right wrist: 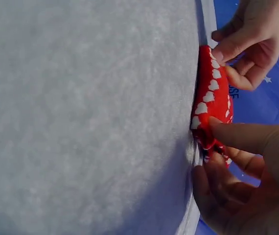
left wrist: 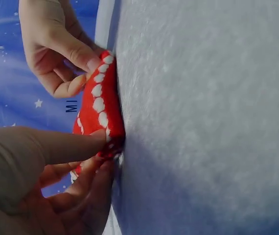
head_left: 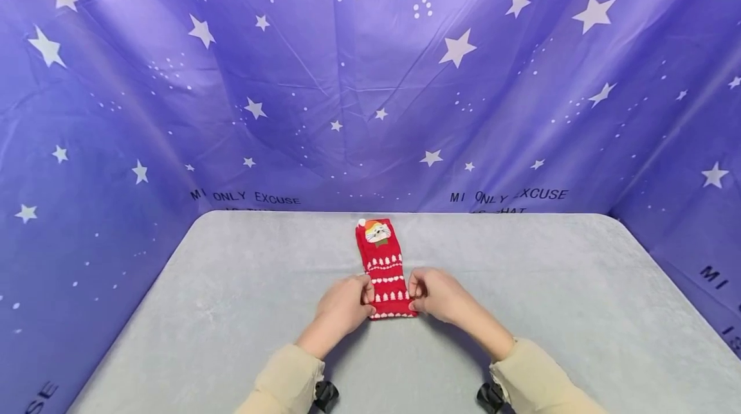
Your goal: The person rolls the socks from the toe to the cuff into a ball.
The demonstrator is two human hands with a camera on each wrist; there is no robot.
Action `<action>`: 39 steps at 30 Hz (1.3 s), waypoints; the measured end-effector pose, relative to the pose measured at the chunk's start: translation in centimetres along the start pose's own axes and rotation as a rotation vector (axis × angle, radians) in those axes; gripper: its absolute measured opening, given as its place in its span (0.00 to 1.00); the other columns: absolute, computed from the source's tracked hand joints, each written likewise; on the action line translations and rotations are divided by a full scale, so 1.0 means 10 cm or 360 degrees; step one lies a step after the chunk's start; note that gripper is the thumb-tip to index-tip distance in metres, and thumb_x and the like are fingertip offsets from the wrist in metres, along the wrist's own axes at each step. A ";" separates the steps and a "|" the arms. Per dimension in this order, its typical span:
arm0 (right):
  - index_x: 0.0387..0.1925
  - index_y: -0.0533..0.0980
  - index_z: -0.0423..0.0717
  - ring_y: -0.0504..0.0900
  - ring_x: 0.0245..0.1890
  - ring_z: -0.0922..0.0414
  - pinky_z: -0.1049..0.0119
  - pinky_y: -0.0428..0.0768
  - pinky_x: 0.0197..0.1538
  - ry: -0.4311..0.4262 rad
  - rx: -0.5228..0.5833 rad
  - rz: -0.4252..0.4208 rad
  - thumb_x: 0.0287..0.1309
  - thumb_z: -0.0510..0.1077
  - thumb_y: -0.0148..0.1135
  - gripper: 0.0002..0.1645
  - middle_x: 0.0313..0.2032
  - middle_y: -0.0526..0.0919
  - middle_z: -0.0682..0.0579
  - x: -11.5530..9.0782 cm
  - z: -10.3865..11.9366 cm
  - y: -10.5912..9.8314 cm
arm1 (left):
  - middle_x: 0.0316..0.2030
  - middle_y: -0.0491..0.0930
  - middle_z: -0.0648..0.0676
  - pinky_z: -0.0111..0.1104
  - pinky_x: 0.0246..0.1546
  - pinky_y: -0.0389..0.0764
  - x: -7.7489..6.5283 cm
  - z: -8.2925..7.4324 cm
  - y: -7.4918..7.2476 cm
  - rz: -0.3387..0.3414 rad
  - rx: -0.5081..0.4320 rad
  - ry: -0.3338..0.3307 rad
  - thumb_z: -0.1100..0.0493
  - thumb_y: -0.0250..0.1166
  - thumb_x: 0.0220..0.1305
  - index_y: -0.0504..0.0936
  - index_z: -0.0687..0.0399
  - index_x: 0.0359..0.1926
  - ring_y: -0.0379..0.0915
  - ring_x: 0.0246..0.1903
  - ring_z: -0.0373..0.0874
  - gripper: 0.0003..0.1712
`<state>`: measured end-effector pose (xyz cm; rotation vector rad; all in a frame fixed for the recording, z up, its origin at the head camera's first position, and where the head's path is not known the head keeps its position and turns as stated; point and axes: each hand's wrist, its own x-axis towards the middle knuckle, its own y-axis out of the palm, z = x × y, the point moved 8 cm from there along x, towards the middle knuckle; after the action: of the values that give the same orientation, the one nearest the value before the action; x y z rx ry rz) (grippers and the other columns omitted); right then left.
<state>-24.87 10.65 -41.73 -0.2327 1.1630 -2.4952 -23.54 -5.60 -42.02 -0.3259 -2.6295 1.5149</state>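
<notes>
A red knitted sock (head_left: 384,266) lies lengthwise on the table, patterned with white trees and hearts. At its far end are a cat face and a white pompom. My left hand (head_left: 343,303) pinches the near left corner between thumb and fingers. On the opposite side, my right hand (head_left: 442,298) pinches the near right corner the same way. The left wrist view shows the near edge of the sock (left wrist: 98,105), with a row of white hearts, lifted slightly between both thumbs. Its layers look folded together in the right wrist view, where the right hand (right wrist: 262,166) covers one corner.
A grey cloth-covered table (head_left: 243,260) spreads out around the sock on all sides. Behind it and at both sides hangs a purple curtain (head_left: 347,80) with white stars and lettering. Dark wrist devices (head_left: 326,396) sit by the beige sleeves (head_left: 283,382).
</notes>
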 end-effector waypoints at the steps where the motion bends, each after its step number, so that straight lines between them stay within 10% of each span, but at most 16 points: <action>1: 0.23 0.76 0.47 0.71 0.25 0.63 0.72 0.71 0.31 -0.0041 -0.0052 -0.0030 0.43 0.30 0.72 0.13 0.23 0.75 0.57 0.00 0.02 -0.01 | 0.20 0.69 0.43 0.27 0.22 0.63 0.00 -0.01 0.01 -0.0014 0.0007 0.0008 0.64 0.73 0.53 0.74 0.45 0.22 0.65 0.24 0.37 0.16; 10: 0.25 0.86 0.48 0.79 0.28 0.66 0.71 0.78 0.36 -0.0352 -0.0215 -0.0113 0.44 0.35 0.77 0.06 0.26 0.85 0.59 -0.07 0.09 -0.02 | 0.24 0.76 0.42 0.25 0.26 0.67 -0.06 0.05 0.00 -0.0116 -0.0041 0.0113 0.63 0.76 0.48 0.82 0.44 0.21 0.67 0.25 0.31 0.11; 22: 0.26 0.79 0.48 0.73 0.26 0.66 0.74 0.74 0.32 -0.0175 -0.0167 0.0005 0.35 0.39 0.82 0.17 0.24 0.79 0.59 -0.01 0.02 0.06 | 0.24 0.75 0.43 0.25 0.28 0.68 0.04 0.05 0.07 0.0039 -0.0078 0.0242 0.62 0.81 0.41 0.78 0.47 0.24 0.66 0.24 0.31 0.17; 39: 0.25 0.80 0.45 0.75 0.24 0.70 0.74 0.79 0.29 -0.0281 0.0209 -0.0028 0.46 0.33 0.72 0.08 0.23 0.82 0.56 -0.13 0.06 0.04 | 0.27 0.78 0.43 0.24 0.29 0.74 -0.12 0.07 -0.07 -0.0141 -0.0193 0.0347 0.65 0.71 0.48 0.77 0.48 0.25 0.72 0.27 0.32 0.10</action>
<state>-23.44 10.51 -41.63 -0.4193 0.9274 -2.4960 -22.60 -6.83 -41.76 -0.3567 -2.5317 1.2214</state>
